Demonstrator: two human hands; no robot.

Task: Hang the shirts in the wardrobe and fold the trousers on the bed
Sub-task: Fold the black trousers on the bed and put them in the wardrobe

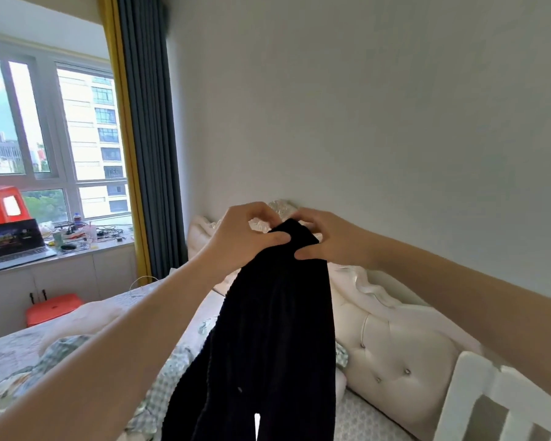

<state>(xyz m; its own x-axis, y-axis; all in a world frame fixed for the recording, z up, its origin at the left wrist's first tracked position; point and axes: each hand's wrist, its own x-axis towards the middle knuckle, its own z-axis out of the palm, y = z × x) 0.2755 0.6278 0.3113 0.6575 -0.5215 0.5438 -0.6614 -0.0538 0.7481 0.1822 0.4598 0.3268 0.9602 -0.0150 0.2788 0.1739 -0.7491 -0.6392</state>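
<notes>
Black trousers (277, 329) held up by the waistband, legs dangling above the bed (19, 348). Left grip (245, 237) and right grip (328, 240) clamped on that waistband, close together. Behind, a tufted white headboard (395, 345). Far left, a laptop (10, 246) on the window bench (86, 254), a red stool (53, 308) below.

a: what colour are the trousers (268, 329) at centre?
b: black, finely ribbed. the curtain (147, 138) upper left is grey with a yellow edge.
a: and lower left?
b: an orange-red stool (53, 308), a pale floral bedsheet (13, 348), a green-white checked cloth (166, 386).
</notes>
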